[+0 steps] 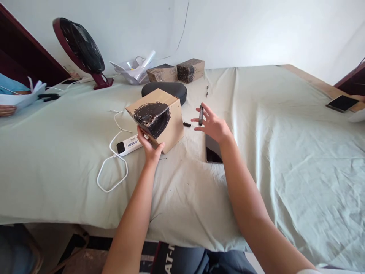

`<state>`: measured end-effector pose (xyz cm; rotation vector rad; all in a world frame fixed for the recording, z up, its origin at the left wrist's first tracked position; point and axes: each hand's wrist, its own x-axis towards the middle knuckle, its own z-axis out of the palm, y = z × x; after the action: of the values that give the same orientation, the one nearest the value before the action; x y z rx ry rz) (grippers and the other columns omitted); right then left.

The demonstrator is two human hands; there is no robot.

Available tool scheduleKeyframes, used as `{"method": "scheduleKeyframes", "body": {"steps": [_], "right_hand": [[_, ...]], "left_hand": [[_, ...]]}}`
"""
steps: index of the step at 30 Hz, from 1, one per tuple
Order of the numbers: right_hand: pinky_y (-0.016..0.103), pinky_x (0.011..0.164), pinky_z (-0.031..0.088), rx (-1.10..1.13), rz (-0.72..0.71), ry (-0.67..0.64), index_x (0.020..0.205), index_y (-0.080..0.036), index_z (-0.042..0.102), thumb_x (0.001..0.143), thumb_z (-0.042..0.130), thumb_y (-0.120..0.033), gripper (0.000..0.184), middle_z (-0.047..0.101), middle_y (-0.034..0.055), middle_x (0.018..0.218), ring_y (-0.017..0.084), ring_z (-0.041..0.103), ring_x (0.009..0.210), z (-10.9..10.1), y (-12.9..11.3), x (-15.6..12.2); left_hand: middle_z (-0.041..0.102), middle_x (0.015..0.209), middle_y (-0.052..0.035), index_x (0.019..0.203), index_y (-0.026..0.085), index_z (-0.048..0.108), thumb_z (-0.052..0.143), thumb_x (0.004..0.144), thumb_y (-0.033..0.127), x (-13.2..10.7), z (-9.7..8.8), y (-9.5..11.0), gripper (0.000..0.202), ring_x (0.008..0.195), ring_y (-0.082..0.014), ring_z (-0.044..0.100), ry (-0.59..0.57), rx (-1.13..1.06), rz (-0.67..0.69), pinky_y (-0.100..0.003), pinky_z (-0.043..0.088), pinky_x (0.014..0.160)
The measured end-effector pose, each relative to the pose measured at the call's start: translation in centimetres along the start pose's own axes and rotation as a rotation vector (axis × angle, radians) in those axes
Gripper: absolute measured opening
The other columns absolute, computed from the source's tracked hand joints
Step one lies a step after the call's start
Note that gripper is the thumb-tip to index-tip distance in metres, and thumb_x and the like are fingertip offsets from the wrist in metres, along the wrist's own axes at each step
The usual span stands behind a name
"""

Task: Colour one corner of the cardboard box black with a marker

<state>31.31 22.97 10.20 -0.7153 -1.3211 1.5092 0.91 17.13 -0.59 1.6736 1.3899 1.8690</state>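
Observation:
My left hand grips the lower near corner of a brown cardboard box, which is tilted on the cloth. Black scribbled ink covers a patch around one corner of the box. Off to the box's right, my right hand is raised with a short black marker held upright among its fingers. The marker's tip is hard to make out. A small black cap lies between the box and that hand. Partly hidden under my right wrist is a dark tablet or phone.
Behind the box sit a black case, two ink-marked boxes and a clear plastic basket. A power strip with a white cable lies left. A fan stands back left. Another person's hand holds papers.

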Motion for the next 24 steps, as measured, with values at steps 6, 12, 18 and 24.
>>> {"method": "scheduleKeyframes", "body": {"steps": [6,12,18,24], "right_hand": [[0.039,0.084,0.059,-0.657,0.084,0.306,0.14,-0.024,0.056,0.092,0.051,-0.024,0.049,0.068,0.0148,0.141,0.02,0.07,0.086,0.3,4.9,1.3],[0.041,0.092,0.055,-1.268,0.133,0.264,0.138,-0.018,0.066,0.095,0.05,-0.017,0.046,0.076,0.0182,0.131,0.034,0.069,0.117,1.9,6.7,1.0],[0.037,0.08,0.054,-1.358,0.192,0.265,0.131,-0.015,0.073,0.095,0.053,-0.018,0.042,0.071,0.0181,0.135,0.031,0.071,0.109,2.7,6.6,0.8],[0.034,0.077,0.052,-1.343,0.199,0.254,0.126,-0.018,0.076,0.094,0.056,-0.019,0.038,0.074,0.0141,0.132,0.029,0.071,0.106,2.9,6.7,0.7]], "left_hand": [[0.025,0.168,-0.02,0.172,0.029,0.009,0.082,0.068,0.057,-0.1,0.3,0.2,0.13,0.161,-0.0406,0.029,0.035,0.006,0.005,-0.056,0.038,0.127],[0.023,0.171,-0.0188,0.172,0.03,0.01,0.084,0.067,0.055,-0.1,0.2,0.0,0.13,0.162,-0.0413,0.028,0.036,-0.003,0.021,-0.057,0.037,0.128],[0.029,0.167,-0.019,0.171,0.03,0.014,0.086,0.068,0.054,-0.2,0.2,0.4,0.127,0.16,-0.0403,0.029,0.036,0.014,-0.003,-0.055,0.038,0.126],[0.028,0.168,-0.0191,0.17,0.029,0.016,0.088,0.067,0.057,-0.1,0.3,0.7,0.129,0.159,-0.0414,0.03,0.047,-0.022,-0.015,-0.056,0.038,0.125]]}}
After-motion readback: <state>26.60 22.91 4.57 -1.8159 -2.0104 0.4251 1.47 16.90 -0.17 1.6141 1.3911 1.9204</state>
